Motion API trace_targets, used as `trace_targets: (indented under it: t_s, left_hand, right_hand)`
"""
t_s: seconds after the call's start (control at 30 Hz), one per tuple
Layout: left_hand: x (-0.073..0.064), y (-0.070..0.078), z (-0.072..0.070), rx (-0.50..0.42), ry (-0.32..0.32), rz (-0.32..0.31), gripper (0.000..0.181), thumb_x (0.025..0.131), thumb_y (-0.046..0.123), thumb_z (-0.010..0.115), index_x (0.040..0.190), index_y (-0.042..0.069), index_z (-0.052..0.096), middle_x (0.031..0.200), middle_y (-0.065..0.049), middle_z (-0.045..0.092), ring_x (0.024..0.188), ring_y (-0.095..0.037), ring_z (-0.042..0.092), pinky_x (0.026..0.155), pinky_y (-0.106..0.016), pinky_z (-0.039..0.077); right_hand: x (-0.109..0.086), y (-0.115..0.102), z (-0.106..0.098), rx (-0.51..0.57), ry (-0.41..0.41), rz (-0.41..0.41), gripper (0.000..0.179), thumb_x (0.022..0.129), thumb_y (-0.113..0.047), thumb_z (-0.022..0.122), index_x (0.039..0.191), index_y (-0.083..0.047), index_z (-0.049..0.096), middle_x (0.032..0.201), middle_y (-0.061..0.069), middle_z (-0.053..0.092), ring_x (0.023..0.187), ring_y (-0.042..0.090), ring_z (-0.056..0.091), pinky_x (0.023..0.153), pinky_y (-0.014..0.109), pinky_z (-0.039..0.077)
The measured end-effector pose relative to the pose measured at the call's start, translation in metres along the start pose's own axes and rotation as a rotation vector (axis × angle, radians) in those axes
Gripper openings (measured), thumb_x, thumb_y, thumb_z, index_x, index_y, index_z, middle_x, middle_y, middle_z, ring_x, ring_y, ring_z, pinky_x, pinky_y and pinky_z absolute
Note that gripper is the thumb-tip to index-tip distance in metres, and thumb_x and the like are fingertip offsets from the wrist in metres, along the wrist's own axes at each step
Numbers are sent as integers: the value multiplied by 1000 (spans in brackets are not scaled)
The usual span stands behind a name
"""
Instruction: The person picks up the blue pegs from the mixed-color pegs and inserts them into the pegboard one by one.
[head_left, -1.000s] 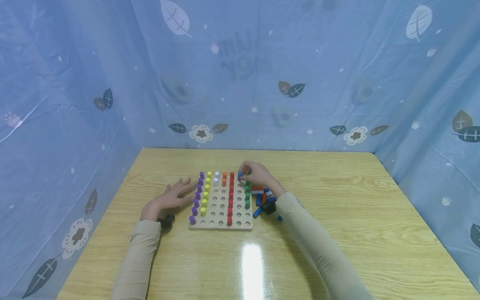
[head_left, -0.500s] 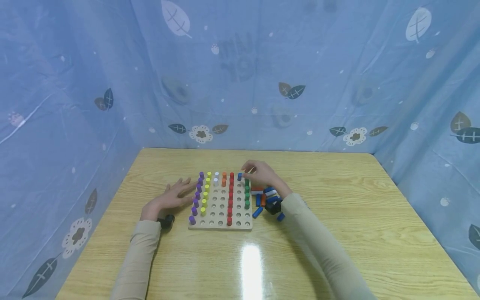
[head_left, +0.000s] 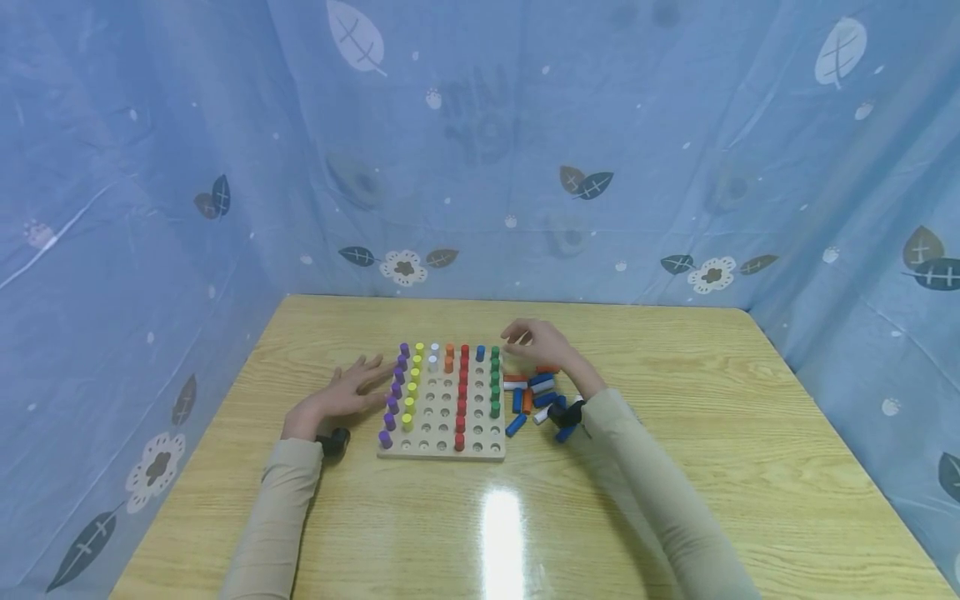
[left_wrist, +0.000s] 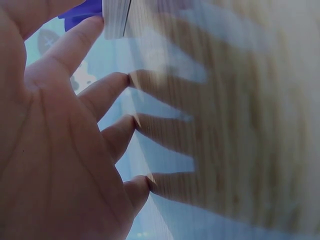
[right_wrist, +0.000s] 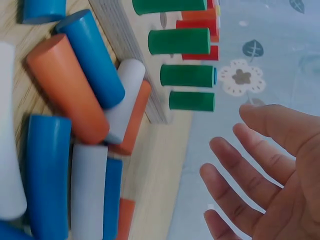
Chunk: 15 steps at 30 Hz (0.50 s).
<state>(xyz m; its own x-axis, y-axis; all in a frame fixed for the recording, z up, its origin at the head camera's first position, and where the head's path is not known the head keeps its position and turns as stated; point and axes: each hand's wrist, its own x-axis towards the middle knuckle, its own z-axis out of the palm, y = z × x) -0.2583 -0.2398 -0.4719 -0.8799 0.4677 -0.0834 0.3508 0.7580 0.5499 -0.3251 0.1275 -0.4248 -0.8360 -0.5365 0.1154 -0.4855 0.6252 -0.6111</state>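
Observation:
A wooden pegboard [head_left: 442, 455] lies on the table with upright pegs in columns: purple, yellow, white, orange, red, blue and green. One blue peg [head_left: 481, 353] stands at the far end of its column. My left hand [head_left: 343, 395] is spread at the board's left side; in the left wrist view its fingertips [left_wrist: 131, 121] touch the tabletop and one touches the board's edge. My right hand [head_left: 542, 343] hovers past the board's far right corner, holding nothing. In the right wrist view its fingers [right_wrist: 227, 152] are apart and loosely bent, near the green pegs [right_wrist: 191, 101].
Loose blue, white and orange pegs [head_left: 527, 402] lie in a heap right of the board, partly under the right wrist's black camera [head_left: 564, 414]. The wooden table [head_left: 720, 433] meets a blue patterned curtain [head_left: 645, 167] at the back and sides.
My right hand has let go of the blue peg, which now stands in the board, and has moved right, uncovering more loose pegs. The left hand has stayed still.

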Motion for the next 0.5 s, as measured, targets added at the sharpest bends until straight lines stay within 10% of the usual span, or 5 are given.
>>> trace_targets:
  t_s: [0.5]
  left_hand:
    - [0, -1, 1, 9, -5, -2, 63, 86, 47, 45, 139, 20, 24, 146, -15, 10, 131, -41, -1, 96, -65, -9]
  right_hand:
    - [-19, 11, -12, -24, -29, -38, 25, 83, -18, 59, 103, -3, 61, 91, 6, 62, 85, 19, 57, 75, 32, 49]
